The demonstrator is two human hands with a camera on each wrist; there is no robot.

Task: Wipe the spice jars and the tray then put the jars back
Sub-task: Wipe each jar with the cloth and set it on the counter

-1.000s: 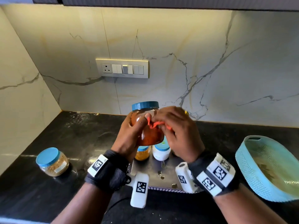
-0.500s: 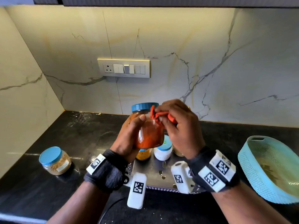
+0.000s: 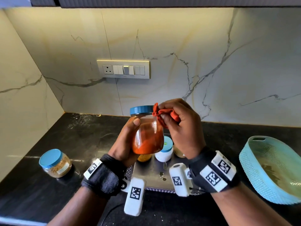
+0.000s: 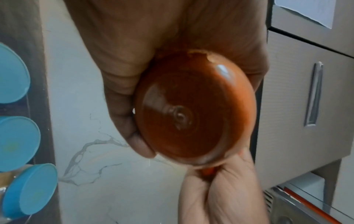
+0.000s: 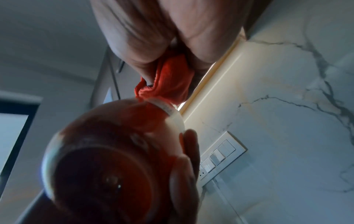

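Observation:
My left hand [image 3: 128,141] grips a clear jar of red powder [image 3: 147,136] with a blue lid, held upright above the tray; its base [image 4: 195,109] fills the left wrist view. My right hand [image 3: 180,121] pinches a bunched orange cloth [image 3: 162,115] against the jar's shoulder just under the lid; the cloth [image 5: 170,80] touches the jar in the right wrist view. Below stands a steel tray [image 3: 153,175] with a white jar [image 3: 163,151], a yellow-powder jar [image 3: 144,157] and a third jar [image 3: 179,151], all partly hidden by my hands.
A blue-lidded jar of brown spice [image 3: 54,163] stands on the black counter [image 3: 81,144] at the left. A light blue plastic basket [image 3: 273,167] sits at the right. The marble wall with a switch panel [image 3: 123,69] is behind.
My right hand has slid the cloth up the jar's side, from its middle to the shoulder by the lid. My left hand keeps its grip on the jar.

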